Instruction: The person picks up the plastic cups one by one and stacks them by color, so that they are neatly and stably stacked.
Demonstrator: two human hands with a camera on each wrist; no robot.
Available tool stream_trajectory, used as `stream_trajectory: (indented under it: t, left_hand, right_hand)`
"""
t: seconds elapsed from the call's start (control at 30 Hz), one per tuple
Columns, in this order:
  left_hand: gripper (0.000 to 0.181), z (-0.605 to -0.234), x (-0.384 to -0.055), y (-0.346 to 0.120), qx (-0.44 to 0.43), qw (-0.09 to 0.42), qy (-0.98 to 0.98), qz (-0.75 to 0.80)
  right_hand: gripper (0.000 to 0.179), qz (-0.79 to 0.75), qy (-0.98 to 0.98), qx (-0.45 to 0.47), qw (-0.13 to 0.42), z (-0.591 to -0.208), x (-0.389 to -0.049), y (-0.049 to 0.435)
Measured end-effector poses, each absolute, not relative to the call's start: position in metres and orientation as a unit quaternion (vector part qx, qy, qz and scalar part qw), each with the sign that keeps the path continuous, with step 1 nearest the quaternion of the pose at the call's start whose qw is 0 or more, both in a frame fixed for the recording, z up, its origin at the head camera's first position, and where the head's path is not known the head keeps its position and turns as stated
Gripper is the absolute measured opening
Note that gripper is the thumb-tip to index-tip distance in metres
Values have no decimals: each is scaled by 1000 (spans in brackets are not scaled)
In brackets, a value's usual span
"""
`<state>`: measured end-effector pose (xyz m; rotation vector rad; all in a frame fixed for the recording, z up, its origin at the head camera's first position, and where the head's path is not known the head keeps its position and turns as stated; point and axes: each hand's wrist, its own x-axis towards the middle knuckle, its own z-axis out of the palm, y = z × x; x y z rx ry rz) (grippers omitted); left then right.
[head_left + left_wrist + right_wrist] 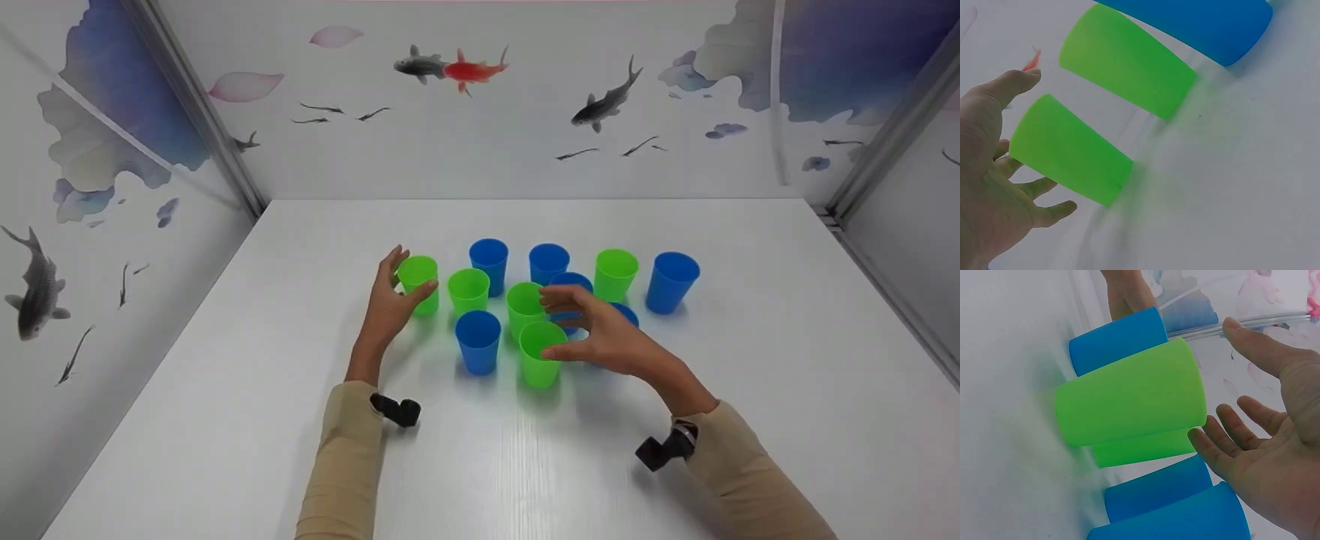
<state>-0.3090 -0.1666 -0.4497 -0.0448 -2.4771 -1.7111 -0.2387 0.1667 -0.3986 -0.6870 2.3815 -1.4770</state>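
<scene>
My left hand (390, 300) is spread around the leftmost green cup (420, 289), thumb on the near side and fingers at its far left. In the left wrist view the thumb stands apart from that cup (1069, 152), and the other fingers reach behind and below it. Over the front green cup (540, 360) hangs my right hand (600, 334), its thumb and fingers parted. The right wrist view has this cup (1134, 394) beyond the fingertips, with nothing gripped. Just behind it stands another green cup (525, 304). A blue cup (571, 281) is partly hidden by the right hand.
Around them on the white table (480, 465) stand upright a green cup (469, 292), a front blue cup (478, 341), back blue cups (489, 262) (549, 261), a right green cup (616, 274) and the far-right blue cup (673, 281). Printed wall panels (480, 150) border the table.
</scene>
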Motion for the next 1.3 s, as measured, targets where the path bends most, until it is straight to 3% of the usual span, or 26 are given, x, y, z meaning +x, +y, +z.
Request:
stream_trajectory:
  t: [0.73, 1.3]
  left_hand:
    - [89, -458, -313, -169, 20, 44, -808, -587]
    - [87, -458, -314, -165, 24, 38, -810, -584]
  right_hand:
    - [78, -435, 867, -197, 143, -403, -228, 151]
    - [87, -408, 880, -177, 169, -408, -230, 151]
